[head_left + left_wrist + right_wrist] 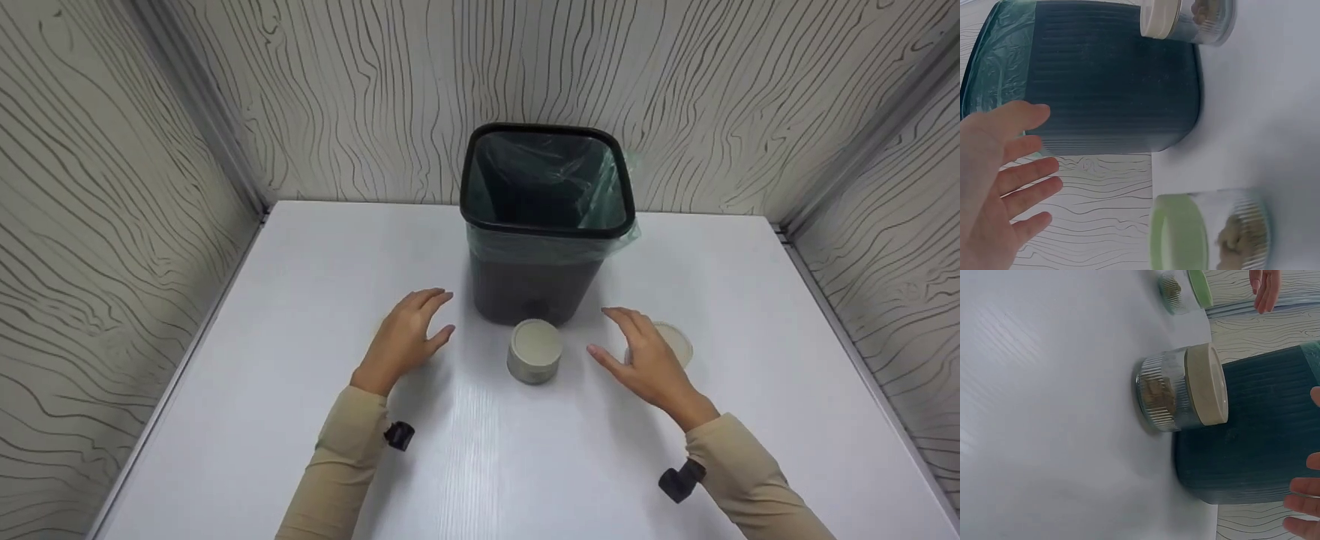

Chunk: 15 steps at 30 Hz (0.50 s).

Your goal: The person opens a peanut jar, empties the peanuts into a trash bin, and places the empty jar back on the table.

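Observation:
My left hand (401, 337) hovers left of the dark waste bin (532, 289), fingers spread and slightly bent, holding nothing. In the left wrist view, a ribbed glass jar with a green lid (1179, 233) and brown lumps inside stands near it; the head view mostly hides this jar behind the hand. On the other side, my right hand (651, 367) is likewise loose and free of any object. It partly covers a round pale lid (676, 343) below it. Between both hands, a glass jar with a beige lid (535, 349) stands upright before the bin, with brown pieces (1159, 395) inside.
A thin green bag (600, 184) lines the bin and folds over its black rim. The bin stands at the back of the white table (465, 465). Wood-grain patterned panels (360, 90) enclose the table at the back and both sides.

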Each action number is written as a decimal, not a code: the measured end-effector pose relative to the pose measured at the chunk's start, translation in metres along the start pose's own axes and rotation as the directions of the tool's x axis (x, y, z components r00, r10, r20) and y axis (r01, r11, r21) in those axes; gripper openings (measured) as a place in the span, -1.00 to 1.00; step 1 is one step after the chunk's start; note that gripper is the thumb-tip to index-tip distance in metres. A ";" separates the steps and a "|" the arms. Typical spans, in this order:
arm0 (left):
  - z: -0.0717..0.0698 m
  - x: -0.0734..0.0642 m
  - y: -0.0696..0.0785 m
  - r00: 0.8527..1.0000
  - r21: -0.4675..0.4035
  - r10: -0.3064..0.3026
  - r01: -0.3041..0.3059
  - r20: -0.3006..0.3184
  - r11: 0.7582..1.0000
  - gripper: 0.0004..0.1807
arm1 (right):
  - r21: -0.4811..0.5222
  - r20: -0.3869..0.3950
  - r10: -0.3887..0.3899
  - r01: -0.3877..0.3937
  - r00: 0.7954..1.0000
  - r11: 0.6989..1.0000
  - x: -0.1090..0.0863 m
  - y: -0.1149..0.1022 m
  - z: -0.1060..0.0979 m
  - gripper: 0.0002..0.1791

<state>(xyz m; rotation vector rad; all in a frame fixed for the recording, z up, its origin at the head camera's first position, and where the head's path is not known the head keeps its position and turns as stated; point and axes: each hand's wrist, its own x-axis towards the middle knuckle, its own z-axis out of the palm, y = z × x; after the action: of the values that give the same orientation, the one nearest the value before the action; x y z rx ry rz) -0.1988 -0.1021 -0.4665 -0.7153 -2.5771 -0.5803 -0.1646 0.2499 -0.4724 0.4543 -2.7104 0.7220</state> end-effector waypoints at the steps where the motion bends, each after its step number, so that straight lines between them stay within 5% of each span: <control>1: 0.002 -0.002 0.001 1.000 -0.008 -0.003 0.003 -0.001 1.000 -0.52 | 0.011 0.006 0.007 -0.007 1.000 1.000 -0.001 -0.001 0.003 -0.33; 15: 0.027 -0.018 0.016 1.000 -0.086 -0.002 0.003 0.008 0.996 -0.55 | 0.081 0.057 0.041 -0.045 0.998 0.996 -0.011 -0.007 0.034 -0.35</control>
<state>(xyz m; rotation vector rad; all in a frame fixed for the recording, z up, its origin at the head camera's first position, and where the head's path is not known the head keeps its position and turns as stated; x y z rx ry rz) -0.1831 -0.0839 -0.4930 -0.7443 -2.5739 -0.6946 -0.1588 0.2295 -0.5016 0.4422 -2.7572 0.8469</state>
